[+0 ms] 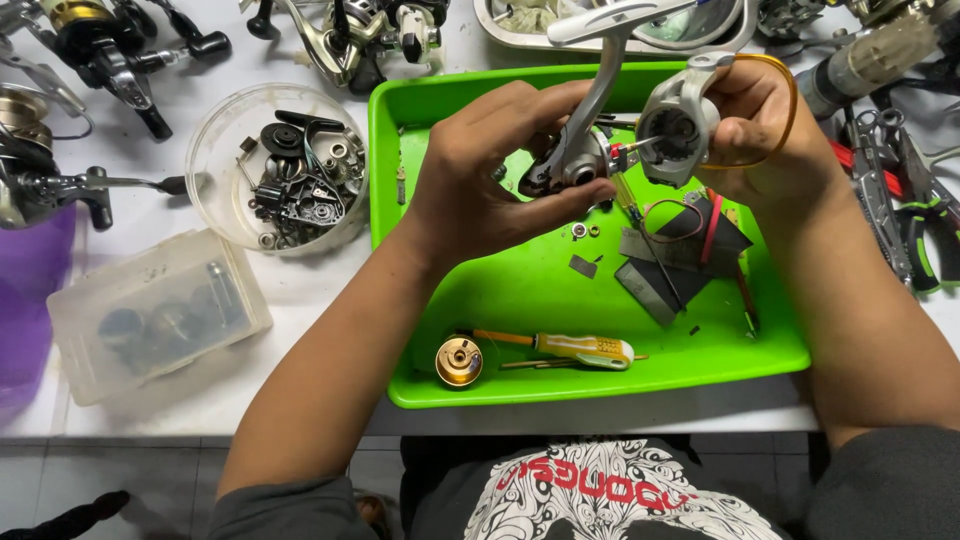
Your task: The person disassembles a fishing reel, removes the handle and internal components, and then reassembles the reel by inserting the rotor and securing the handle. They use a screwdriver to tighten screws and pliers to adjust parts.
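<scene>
Here we hold a silver fishing reel body (pixel 575 150) in the left hand (pixel 480 175), fingers wrapped around it with the thumb pressing its lower edge, above the green tray (pixel 520 330). The right hand (pixel 760 130) grips a grey rotor housing (pixel 675 120), fingers curled behind it, with a thin orange bail wire (pixel 790 100) looping over the knuckles. The two parts sit just beside each other, and a slim shaft (pixel 635 148) appears to bridge the gap between them; we cannot tell whether it is seated. In our judgement the step calls for keeping both parts on one axis, steadying the body, and sliding the rotor straight along the shaft without tilting, working over the tray so that anything dropped stays contained. On the tray floor lie a yellow-handled screwdriver (pixel 580 348), a gold round cap (pixel 459 361), small washers (pixel 585 231) and dark flat pieces (pixel 680 255) directly below the hands; the loose washers are the items most easily knocked. Left of the tray stand a clear round dish of small dark parts (pixel 280 170) and a clear lidded box (pixel 155 315). Pliers (pixel 930 235) lie to the right, and other reels (pixel 100 50) crowd the far edge of the table.
</scene>
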